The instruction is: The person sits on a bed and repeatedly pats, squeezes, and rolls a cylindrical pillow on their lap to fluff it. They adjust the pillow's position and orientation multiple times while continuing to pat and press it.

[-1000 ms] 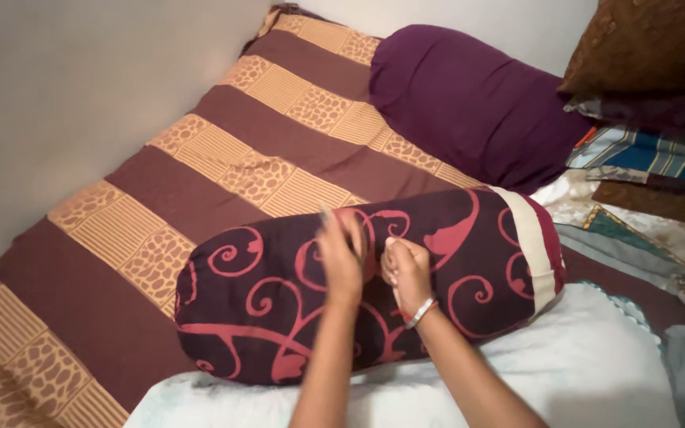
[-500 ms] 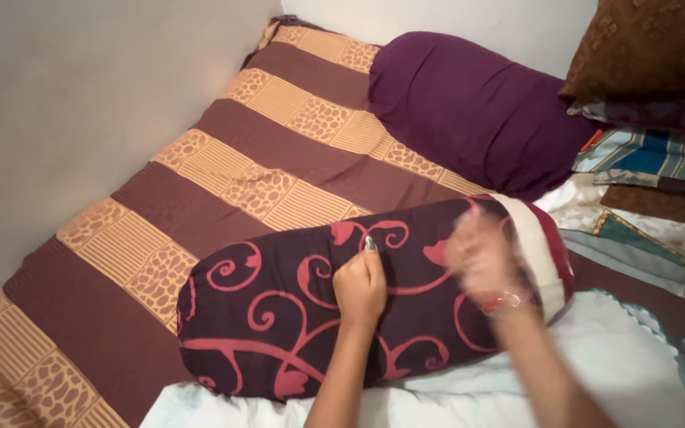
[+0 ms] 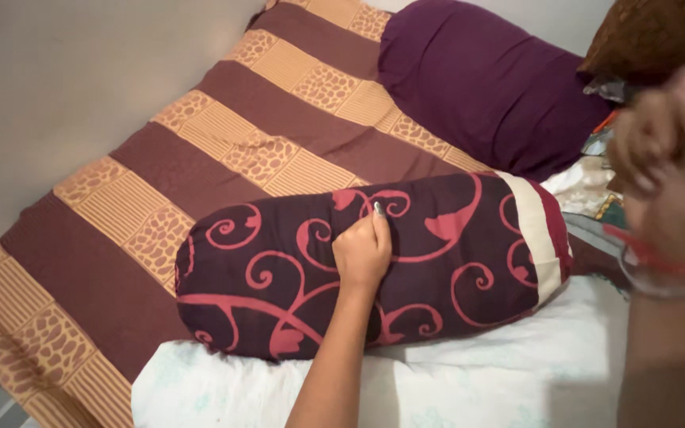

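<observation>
A dark maroon bolster point(image 3: 453, 238) with red swirls and a cream band at its right end lies across the bed, partly on a white cloth point(image 3: 477, 372). My left hand point(image 3: 364, 255) rests on top of the bolster near its middle, fingers curled tight against the cover. My right hand point(image 3: 667, 150) is lifted close to the camera at the right edge. It is blurred, its fingers are curled, and nothing shows in it. A red bangle sits on that wrist.
A brown and tan striped bedsheet point(image 3: 223, 143) covers the mattress, which runs along a grey wall point(image 3: 57, 79) on the left. A purple pillow point(image 3: 485, 87) lies behind the bolster. A brown cushion point(image 3: 652, 32) and folded patterned cloths are stacked at the right.
My right hand has left the bolster, swinging right and up towards the camera. My left hand has closed and settled on the bolster's top. The view has shifted slightly.
</observation>
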